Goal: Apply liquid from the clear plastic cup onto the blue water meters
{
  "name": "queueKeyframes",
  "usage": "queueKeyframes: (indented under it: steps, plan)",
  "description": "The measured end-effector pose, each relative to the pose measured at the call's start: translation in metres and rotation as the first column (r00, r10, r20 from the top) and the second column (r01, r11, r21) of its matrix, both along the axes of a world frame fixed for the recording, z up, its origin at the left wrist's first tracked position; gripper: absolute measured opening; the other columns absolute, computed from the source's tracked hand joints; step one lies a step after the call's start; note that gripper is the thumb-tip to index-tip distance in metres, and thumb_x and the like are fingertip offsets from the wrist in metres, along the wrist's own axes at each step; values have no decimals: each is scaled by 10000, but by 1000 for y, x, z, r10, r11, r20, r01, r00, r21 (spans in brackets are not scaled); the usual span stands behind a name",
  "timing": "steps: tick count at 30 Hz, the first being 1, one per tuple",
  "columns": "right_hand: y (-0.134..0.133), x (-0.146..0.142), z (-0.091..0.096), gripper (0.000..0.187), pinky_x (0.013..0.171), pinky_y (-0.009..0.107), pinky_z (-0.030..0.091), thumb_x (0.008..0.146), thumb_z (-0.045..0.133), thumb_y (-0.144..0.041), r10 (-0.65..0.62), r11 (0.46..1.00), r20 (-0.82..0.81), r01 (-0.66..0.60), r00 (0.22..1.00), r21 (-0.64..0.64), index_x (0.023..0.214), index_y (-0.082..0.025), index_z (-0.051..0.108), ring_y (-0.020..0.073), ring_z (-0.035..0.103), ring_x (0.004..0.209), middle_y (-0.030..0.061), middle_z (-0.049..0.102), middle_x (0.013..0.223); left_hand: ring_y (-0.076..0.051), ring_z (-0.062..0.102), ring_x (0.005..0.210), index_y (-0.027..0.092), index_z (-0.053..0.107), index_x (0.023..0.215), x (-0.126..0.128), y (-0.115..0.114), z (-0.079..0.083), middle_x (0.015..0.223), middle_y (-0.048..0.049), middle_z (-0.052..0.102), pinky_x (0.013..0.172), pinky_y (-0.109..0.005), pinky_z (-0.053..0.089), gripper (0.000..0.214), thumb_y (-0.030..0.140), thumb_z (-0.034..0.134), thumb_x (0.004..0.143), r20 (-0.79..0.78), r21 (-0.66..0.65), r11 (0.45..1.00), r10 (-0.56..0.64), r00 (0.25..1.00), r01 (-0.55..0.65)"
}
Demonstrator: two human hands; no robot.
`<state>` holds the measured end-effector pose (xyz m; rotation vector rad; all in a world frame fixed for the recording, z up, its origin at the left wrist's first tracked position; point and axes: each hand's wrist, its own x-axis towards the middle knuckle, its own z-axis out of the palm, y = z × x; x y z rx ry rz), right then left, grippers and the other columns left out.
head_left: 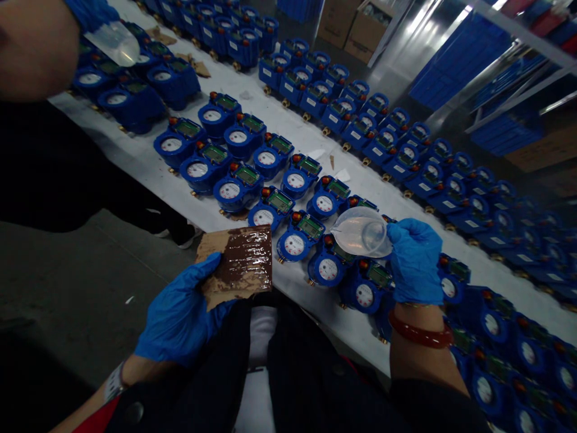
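Observation:
My left hand (180, 316), in a blue glove, grips a torn piece of brown cardboard (238, 261) smeared with a wet, glossy substance, held just off the table's near edge. My right hand (415, 261), also gloved, with a red bangle on the wrist, pinches a clear plastic cap (363, 231) above the blue water meters (297, 240). The meters have white dials and green screens and lie in rows on the white table (288, 129).
Another person stands at the upper left, a blue-gloved hand (92, 12) holding a clear cap (115, 42) over more meters. Cardboard boxes (356, 24) and blue stacked crates (455, 60) lie beyond the table. Grey floor (81, 276) is at the left.

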<state>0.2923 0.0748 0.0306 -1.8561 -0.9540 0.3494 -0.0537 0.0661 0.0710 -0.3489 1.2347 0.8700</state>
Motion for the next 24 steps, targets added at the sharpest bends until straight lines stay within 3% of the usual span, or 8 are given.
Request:
queueKeyframes:
  steps: [8, 17, 21, 24]
  plan:
    - [4, 2, 2, 261, 630, 329, 401, 519, 668, -477, -62, 998, -53, 61, 997, -6, 591, -247, 569, 147, 461, 594, -58, 530, 539, -320, 837, 618, 233, 488, 1630, -2, 1, -2, 812, -99, 876, 346, -283, 594, 565, 129, 455, 1076, 40, 0, 999, 43, 998, -43]
    - [6, 1, 7, 251, 556, 308, 382, 501, 676, -467, -78, 997, -82, 76, 994, -27, 563, -247, 573, 139, 439, 548, -50, 521, 508, -286, 815, 549, 253, 526, 1606, -3, 1, -4, 717, -54, 841, 361, -250, 592, 545, 134, 465, 1078, 123, 3, 997, 79, 989, -80]
    - [9, 0, 9, 252, 536, 304, 381, 485, 677, -466, -93, 996, -84, 91, 992, -21, 557, -251, 567, 145, 440, 556, -43, 519, 507, -310, 784, 479, 216, 546, 1587, -2, 2, -4, 683, -74, 828, 339, -315, 595, 530, 125, 451, 1073, 59, 3, 999, 51, 997, -51]
    - [10, 1, 8, 248, 562, 315, 385, 488, 664, -467, -99, 995, -50, 98, 994, -11, 550, -249, 564, 146, 446, 564, -40, 522, 517, -339, 809, 538, 203, 553, 1576, -1, 2, -2, 704, -101, 838, 348, -335, 606, 511, 146, 454, 1077, 8, -5, 1000, 27, 1000, -27]
